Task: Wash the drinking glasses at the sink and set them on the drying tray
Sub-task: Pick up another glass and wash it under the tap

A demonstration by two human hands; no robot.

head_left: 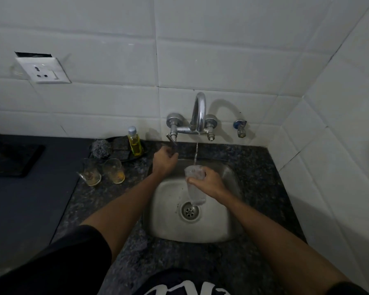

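Observation:
My right hand [207,182] grips a clear drinking glass [195,184] upright over the steel sink [164,222], under the running water stream [196,153] from the chrome tap [198,111]. My left hand [164,159] is closed around the tap's left lever handle [171,140]. Two more glasses with yellowish residue stand on the granite counter left of the sink: one [114,170] upright and one [90,173] tilted.
A bottle of yellow dish soap [134,141], a steel scrubber [100,146] and dark sponges sit on a small dish behind the glasses. A dark tray [13,160] lies at far left. Tiled walls close in at the back and right. A wall socket [43,70] is upper left.

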